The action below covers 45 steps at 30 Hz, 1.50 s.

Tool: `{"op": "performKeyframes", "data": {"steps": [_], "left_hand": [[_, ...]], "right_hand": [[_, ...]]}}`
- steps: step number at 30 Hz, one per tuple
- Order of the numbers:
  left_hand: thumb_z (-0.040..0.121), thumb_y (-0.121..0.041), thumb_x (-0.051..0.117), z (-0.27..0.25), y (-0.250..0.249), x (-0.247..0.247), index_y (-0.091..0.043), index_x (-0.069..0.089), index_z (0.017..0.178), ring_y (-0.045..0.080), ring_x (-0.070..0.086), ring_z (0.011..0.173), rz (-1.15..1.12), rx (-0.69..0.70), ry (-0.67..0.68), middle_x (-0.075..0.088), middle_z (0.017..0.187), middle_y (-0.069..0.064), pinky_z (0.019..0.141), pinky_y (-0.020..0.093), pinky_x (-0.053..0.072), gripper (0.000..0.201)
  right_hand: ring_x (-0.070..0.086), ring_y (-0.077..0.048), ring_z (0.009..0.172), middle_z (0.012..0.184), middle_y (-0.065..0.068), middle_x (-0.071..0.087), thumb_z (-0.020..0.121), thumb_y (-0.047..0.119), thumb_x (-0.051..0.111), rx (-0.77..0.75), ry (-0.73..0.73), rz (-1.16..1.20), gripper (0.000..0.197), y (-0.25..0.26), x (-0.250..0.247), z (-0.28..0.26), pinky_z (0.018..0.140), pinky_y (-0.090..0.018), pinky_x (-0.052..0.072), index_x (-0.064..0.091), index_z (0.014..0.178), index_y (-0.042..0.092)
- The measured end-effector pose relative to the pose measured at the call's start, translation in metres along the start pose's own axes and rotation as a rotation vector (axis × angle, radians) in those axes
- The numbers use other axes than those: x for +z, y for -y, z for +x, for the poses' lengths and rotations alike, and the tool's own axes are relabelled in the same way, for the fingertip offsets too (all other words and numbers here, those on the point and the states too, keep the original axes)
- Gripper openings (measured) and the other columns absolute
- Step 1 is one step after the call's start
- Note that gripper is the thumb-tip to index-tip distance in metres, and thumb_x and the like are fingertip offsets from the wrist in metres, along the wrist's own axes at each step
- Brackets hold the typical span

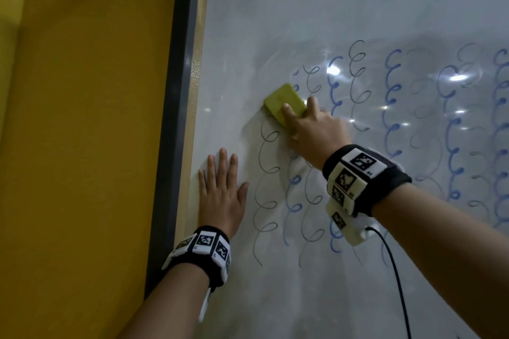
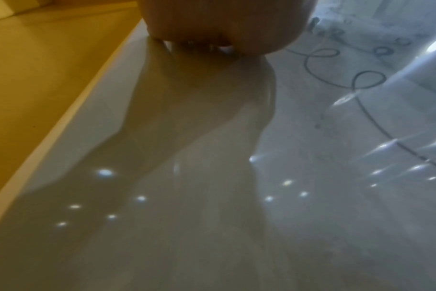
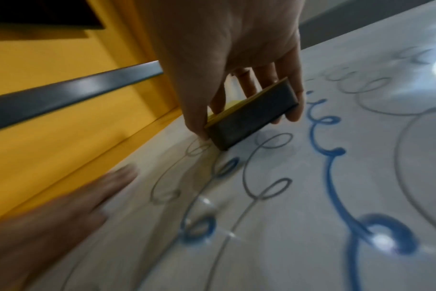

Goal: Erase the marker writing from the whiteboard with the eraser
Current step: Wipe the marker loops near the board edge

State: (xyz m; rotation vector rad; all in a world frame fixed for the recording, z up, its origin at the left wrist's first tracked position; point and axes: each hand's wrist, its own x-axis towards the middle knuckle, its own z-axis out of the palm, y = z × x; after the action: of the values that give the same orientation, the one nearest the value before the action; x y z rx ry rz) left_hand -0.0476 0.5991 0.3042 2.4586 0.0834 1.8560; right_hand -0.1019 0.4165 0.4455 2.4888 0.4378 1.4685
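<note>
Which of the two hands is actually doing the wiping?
The right hand. It grips the yellow eraser against the whiteboard, while the left hand only lies flat and open on the board, holding nothing.

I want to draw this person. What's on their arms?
Both arms are bare, no sleeves. Each wrist wears a black band covered in white squares with black blocky patterns, like little codes. A thin black cable hangs from the right band.

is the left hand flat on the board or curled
Flat: the left hand lies with straight, spread fingers against the whiteboard, holding nothing.
</note>
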Motion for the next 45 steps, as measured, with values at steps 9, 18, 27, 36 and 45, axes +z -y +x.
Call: {"op": "performKeyframes", "data": {"steps": [9, 18, 27, 36, 45], "left_hand": [[0.099, -0.048, 0.002, -0.001, 0.002, -0.007, -0.008, 0.018, 0.145, 0.032, 0.018, 0.138, -0.005, 0.031, 0.017, 0.015, 0.152, 0.014, 0.108, 0.053, 0.022, 0.063], [0.099, -0.048, 0.001, -0.001, 0.004, -0.004, -0.006, 0.016, 0.145, 0.033, 0.017, 0.138, -0.020, 0.048, 0.000, 0.014, 0.152, 0.014, 0.108, 0.053, 0.019, 0.064], [0.098, -0.047, 0.001, -0.002, 0.005, -0.003, -0.008, 0.007, 0.146, 0.033, 0.016, 0.139, -0.027, 0.057, -0.013, 0.017, 0.153, 0.017, 0.108, 0.052, 0.022, 0.061], [0.098, -0.048, -0.001, -0.002, 0.004, -0.005, -0.008, 0.008, 0.147, 0.032, 0.014, 0.139, -0.012, 0.051, 0.021, 0.015, 0.154, 0.016, 0.110, 0.051, 0.019, 0.064], [0.098, -0.047, 0.001, -0.002, 0.004, -0.007, -0.007, 0.011, 0.147, 0.036, 0.021, 0.140, -0.010, 0.036, 0.032, 0.019, 0.153, 0.018, 0.110, 0.050, 0.018, 0.064]], "right_hand": [[0.054, -0.033, 0.103, 0.135, -0.016, 0.030, 0.092, 0.037, 0.048, -0.030, 0.019, 0.023, 0.064, 0.001, 0.005, -0.010, 0.070, -0.036, 0.042, 0.018, 0.148, 0.029], [0.052, -0.034, 0.103, 0.135, -0.016, 0.029, 0.093, 0.036, 0.047, -0.077, 0.030, -0.011, 0.064, 0.000, 0.008, -0.018, 0.070, -0.037, 0.044, 0.016, 0.148, 0.028], [0.052, -0.033, 0.105, 0.137, -0.015, 0.028, 0.093, 0.036, 0.046, -0.079, 0.069, 0.008, 0.064, 0.005, 0.018, -0.033, 0.070, -0.036, 0.045, 0.015, 0.149, 0.029], [0.052, -0.035, 0.105, 0.140, -0.017, 0.026, 0.093, 0.032, 0.048, -0.002, 0.068, 0.074, 0.063, 0.010, 0.015, -0.036, 0.073, -0.037, 0.045, 0.018, 0.148, 0.027], [0.052, -0.033, 0.104, 0.136, -0.015, 0.029, 0.092, 0.035, 0.050, -0.042, 0.081, 0.057, 0.065, 0.010, 0.015, -0.039, 0.069, -0.037, 0.044, 0.017, 0.148, 0.028]]}}
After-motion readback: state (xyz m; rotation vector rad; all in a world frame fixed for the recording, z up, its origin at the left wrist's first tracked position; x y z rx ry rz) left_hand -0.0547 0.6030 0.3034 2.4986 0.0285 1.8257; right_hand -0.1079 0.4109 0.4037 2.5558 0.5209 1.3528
